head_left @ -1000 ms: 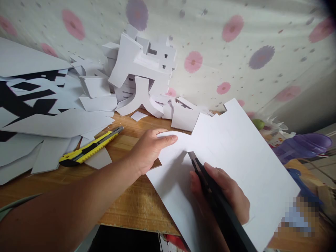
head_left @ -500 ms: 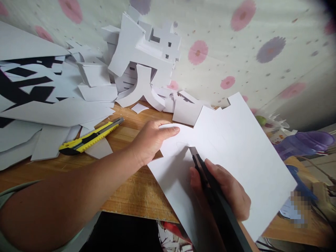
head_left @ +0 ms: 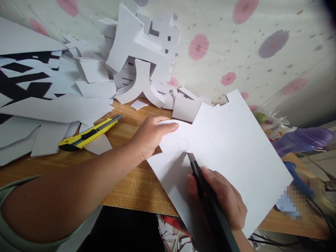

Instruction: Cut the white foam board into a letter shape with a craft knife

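A large white board (head_left: 231, 154) lies tilted across the wooden table, its near corner past the front edge. Near its left edge, my left hand (head_left: 154, 136) grips the rim, thumb on top and fingers underneath. My right hand (head_left: 223, 196) is closed round a black cutter (head_left: 207, 196), whose blade tip meets the board right of my left hand. Just above the tip, thin lines form a small curved outline on the white surface. To the left lies a yellow and black cutter (head_left: 90, 134), which neither hand touches.
Cut white pieces (head_left: 52, 110) are piled at the left, and a stacked white structure (head_left: 141, 52) stands behind. A purple bottle (head_left: 304, 140) lies at the right on the wooden table (head_left: 131, 189). A flowered sheet (head_left: 210, 70) hangs behind.
The black cutter's tip has moved slightly down the board with my right hand, and another line of the small outline now shows. My left hand keeps its grip. The whole view has shifted a little.
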`<act>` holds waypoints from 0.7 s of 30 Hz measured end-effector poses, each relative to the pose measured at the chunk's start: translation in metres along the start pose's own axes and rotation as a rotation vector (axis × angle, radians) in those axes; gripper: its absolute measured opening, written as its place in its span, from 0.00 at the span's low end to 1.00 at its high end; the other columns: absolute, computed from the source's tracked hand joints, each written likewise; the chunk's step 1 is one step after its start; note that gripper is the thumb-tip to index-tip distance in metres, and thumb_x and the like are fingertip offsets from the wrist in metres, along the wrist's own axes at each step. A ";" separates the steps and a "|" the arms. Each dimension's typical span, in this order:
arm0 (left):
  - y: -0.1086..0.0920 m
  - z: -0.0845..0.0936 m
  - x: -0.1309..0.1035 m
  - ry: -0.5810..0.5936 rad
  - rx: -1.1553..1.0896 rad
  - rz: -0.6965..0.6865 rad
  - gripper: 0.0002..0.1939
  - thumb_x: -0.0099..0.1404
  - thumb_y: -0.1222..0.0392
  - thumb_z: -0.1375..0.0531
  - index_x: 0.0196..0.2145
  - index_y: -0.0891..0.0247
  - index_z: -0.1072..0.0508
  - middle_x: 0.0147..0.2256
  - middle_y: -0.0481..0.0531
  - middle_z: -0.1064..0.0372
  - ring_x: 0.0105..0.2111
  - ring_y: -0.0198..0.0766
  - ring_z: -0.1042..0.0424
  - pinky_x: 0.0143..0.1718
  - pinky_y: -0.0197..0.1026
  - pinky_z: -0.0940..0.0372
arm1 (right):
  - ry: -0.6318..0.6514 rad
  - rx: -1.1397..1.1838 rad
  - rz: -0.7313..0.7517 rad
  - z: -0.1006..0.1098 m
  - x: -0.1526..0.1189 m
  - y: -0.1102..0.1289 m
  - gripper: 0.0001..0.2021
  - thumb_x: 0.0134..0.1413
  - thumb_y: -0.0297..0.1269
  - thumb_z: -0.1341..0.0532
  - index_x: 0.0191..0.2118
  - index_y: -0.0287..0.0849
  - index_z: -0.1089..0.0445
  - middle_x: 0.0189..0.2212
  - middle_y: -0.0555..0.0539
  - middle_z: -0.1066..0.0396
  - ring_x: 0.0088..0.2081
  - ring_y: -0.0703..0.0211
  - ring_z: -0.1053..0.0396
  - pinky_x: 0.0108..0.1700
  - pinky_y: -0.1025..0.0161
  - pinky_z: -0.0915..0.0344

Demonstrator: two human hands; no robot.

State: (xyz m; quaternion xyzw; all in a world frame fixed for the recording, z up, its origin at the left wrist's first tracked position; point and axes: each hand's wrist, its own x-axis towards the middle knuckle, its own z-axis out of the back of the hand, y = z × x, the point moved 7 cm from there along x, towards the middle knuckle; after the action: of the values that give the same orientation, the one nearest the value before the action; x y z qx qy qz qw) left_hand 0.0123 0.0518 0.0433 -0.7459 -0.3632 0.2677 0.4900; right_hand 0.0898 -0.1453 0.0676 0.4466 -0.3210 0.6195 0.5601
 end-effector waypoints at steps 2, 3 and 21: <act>0.000 0.000 0.000 -0.003 0.010 -0.001 0.07 0.53 0.57 0.33 0.30 0.63 0.22 0.28 0.51 0.23 0.26 0.41 0.25 0.29 0.40 0.32 | 0.001 0.001 -0.002 0.002 -0.001 -0.001 0.22 0.47 0.28 0.30 0.50 0.39 0.28 0.31 0.48 0.22 0.27 0.58 0.24 0.29 0.62 0.23; 0.000 0.000 0.000 -0.006 0.013 -0.002 0.08 0.53 0.57 0.33 0.30 0.63 0.22 0.28 0.51 0.23 0.27 0.41 0.25 0.29 0.40 0.32 | -0.002 -0.001 -0.010 0.003 -0.002 -0.001 0.21 0.48 0.30 0.30 0.50 0.39 0.28 0.31 0.48 0.22 0.26 0.58 0.24 0.28 0.62 0.23; 0.001 0.000 0.000 -0.012 0.022 -0.005 0.08 0.52 0.57 0.32 0.29 0.63 0.22 0.27 0.50 0.24 0.25 0.40 0.26 0.27 0.39 0.32 | 0.032 0.048 -0.002 0.013 -0.017 0.016 0.24 0.43 0.22 0.29 0.50 0.37 0.27 0.29 0.48 0.22 0.29 0.55 0.23 0.30 0.61 0.22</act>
State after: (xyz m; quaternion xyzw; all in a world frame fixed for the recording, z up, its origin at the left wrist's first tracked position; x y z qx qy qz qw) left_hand 0.0124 0.0522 0.0426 -0.7381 -0.3648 0.2748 0.4966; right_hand 0.0766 -0.1669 0.0584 0.4501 -0.2965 0.6336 0.5550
